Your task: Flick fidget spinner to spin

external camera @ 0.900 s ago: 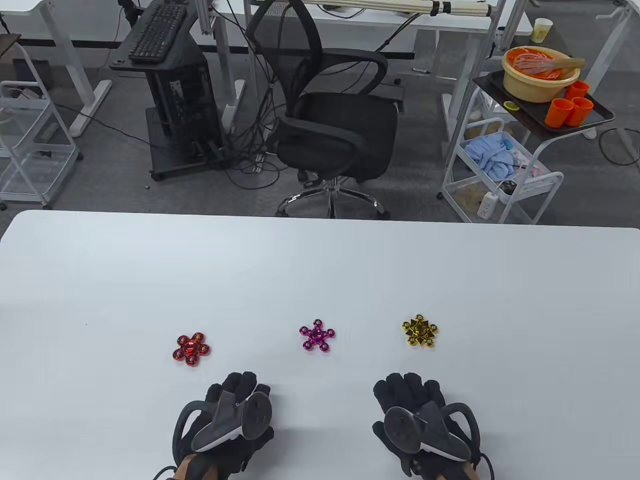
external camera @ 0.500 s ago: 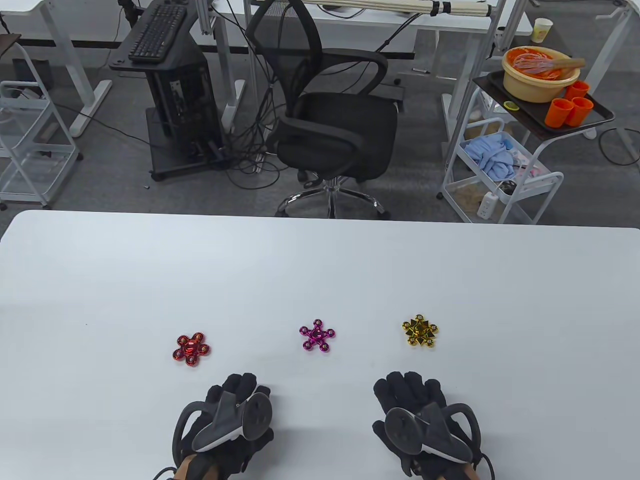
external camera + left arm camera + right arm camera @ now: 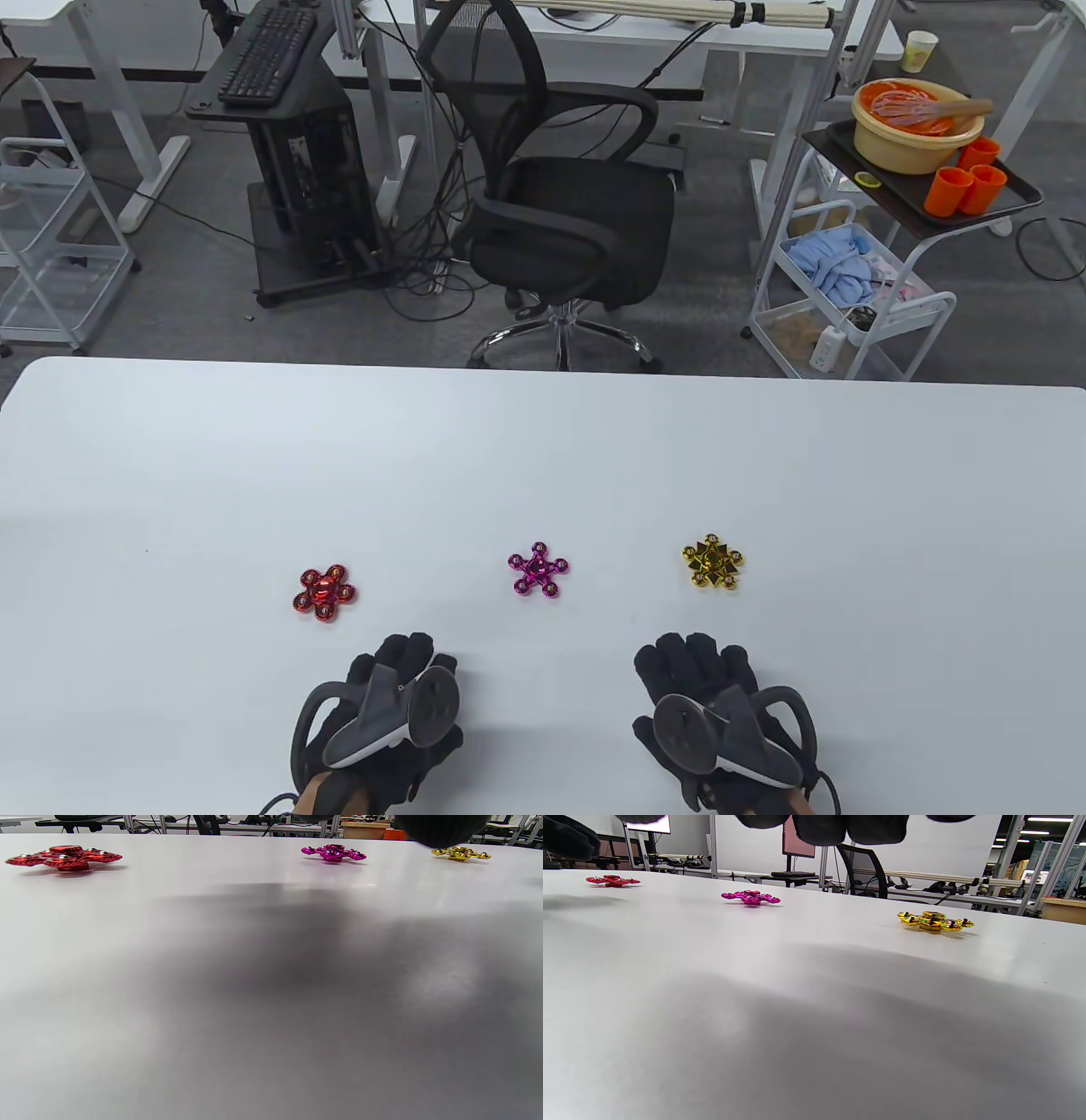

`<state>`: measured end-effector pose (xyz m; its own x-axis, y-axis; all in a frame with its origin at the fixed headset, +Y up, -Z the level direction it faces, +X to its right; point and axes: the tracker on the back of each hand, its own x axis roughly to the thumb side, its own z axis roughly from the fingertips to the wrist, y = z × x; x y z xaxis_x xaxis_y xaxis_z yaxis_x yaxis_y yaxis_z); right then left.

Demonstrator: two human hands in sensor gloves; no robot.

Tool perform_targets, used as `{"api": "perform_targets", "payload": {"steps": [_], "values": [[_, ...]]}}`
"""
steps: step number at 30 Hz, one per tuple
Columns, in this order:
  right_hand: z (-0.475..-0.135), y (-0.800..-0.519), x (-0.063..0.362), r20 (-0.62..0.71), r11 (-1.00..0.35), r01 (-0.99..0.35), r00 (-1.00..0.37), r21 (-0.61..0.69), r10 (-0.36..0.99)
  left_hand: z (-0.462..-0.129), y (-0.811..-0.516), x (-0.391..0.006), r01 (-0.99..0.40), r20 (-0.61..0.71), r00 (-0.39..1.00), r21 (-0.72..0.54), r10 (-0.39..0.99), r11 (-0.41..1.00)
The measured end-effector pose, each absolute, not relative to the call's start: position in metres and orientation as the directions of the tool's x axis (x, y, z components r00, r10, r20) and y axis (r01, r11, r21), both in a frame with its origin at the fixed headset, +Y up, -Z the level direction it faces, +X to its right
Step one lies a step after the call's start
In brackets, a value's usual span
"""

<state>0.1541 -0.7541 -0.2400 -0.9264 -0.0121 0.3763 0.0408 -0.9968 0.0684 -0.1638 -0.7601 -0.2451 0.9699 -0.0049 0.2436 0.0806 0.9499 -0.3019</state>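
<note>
Nothing is done yet: my left hand [image 3: 379, 722] and right hand [image 3: 721, 717] lie empty, palms down, on the surface [image 3: 543, 458], and the red [image 3: 326, 592], pink [image 3: 538, 569] and gold spinners [image 3: 713, 562] lie unflicked just beyond them.

Spinners: red [image 3: 324, 592] left, magenta [image 3: 538, 569] centre, gold [image 3: 713, 562] right, all shiny metallic. Table [image 3: 543, 458] white. Gloves black: left hand [image 3: 379, 722], right hand [image 3: 721, 722].
</note>
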Motion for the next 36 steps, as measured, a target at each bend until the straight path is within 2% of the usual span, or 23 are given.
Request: {"api": "perform_targets", "payload": {"steps": [7,11,16,20,26,32,36], "values": [[-0.239,-0.754,0.155,0.377,-0.997,0.041,-0.926,0.07,-0.011,-0.248,-0.758,-0.173,0.061,0.222,0.975,-0.289,0.005,0.955],[-0.239,-0.755,0.154,0.386,-0.996,0.054,-0.922,0.076,-0.021,-0.256,-0.751,-0.186,0.002,0.175,0.983,-0.285,0.05,0.958],[-0.24,-0.755,0.153,0.399,-0.995,0.061,-0.917,0.076,-0.025,-0.278,-0.738,-0.21,-0.037,0.092,0.994,-0.248,0.061,0.968],[-0.24,-0.755,0.154,0.401,-0.995,0.062,-0.916,0.078,-0.026,-0.309,-0.732,-0.233,-0.039,-0.002,0.999,-0.248,0.039,0.968],[-0.24,-0.755,0.152,0.403,-0.994,0.062,-0.915,0.093,-0.02,-0.354,-0.752,-0.268,-0.068,-0.122,0.992,-0.37,0.025,0.927],[-0.24,-0.756,0.152,0.402,-0.993,0.06,-0.915,0.099,-0.016,-0.374,-0.776,-0.285,-0.079,-0.157,0.988,-0.44,0.01,0.895],[-0.24,-0.756,0.151,0.406,-0.992,0.063,-0.914,0.106,-0.015,-0.38,-0.78,-0.29,-0.104,-0.165,0.986,-0.449,0.032,0.887]]}}
